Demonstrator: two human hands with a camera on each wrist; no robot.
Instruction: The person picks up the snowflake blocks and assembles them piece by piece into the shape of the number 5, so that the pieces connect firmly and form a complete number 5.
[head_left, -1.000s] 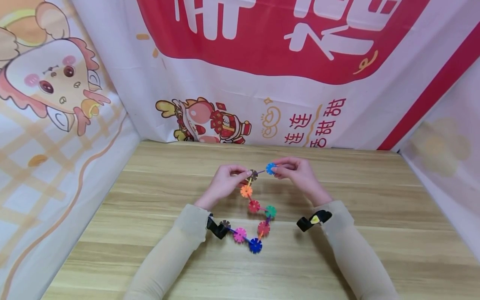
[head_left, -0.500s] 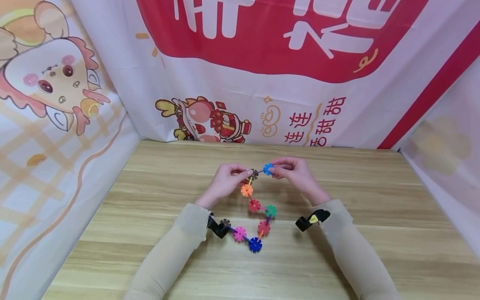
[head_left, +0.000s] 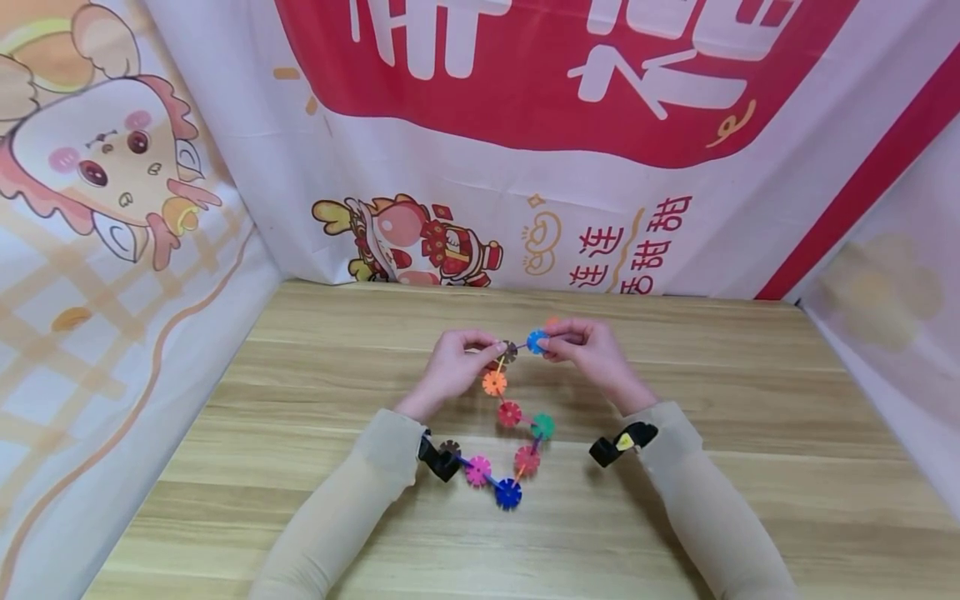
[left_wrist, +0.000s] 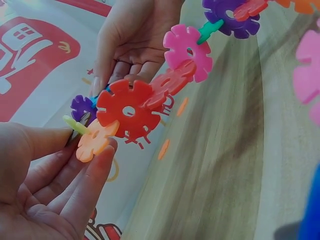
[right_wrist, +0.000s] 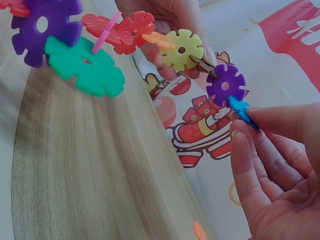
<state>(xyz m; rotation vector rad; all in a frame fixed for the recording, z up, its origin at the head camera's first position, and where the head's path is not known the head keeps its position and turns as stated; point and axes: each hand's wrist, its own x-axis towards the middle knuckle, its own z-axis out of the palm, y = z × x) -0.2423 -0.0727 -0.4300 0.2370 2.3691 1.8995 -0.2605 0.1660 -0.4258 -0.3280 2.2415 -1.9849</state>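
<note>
A zigzag chain of notched plastic snowflake discs (head_left: 510, 413) in several colours runs between my arms. With thumb and fingers my left hand (head_left: 453, 362) pinches a dark brown disc (head_left: 509, 352) near the chain's far end. My right hand (head_left: 592, 346) holds a light blue disc (head_left: 536, 341) by thumb and fingertips. Between these two, a purple disc (right_wrist: 226, 85) is slotted to the blue one and meets the brown one. A yellow disc (right_wrist: 181, 50) and an orange disc (left_wrist: 97, 140) follow on the left-hand side. The chain's near end passes behind my left wrist strap (head_left: 438, 457).
An orange piece (head_left: 552, 322) shows just beyond my right hand. Two flat orange pieces, one of them the nearer piece (left_wrist: 164, 149), appear past the chain in the left wrist view. Printed cloth (head_left: 450, 167) rises behind the wooden table (head_left: 750, 500) and at both sides.
My right hand has shifted slightly left and toward me with the blue disc, and the orange piece behind it now shows more. My left hand keeps its pinch, almost still.
</note>
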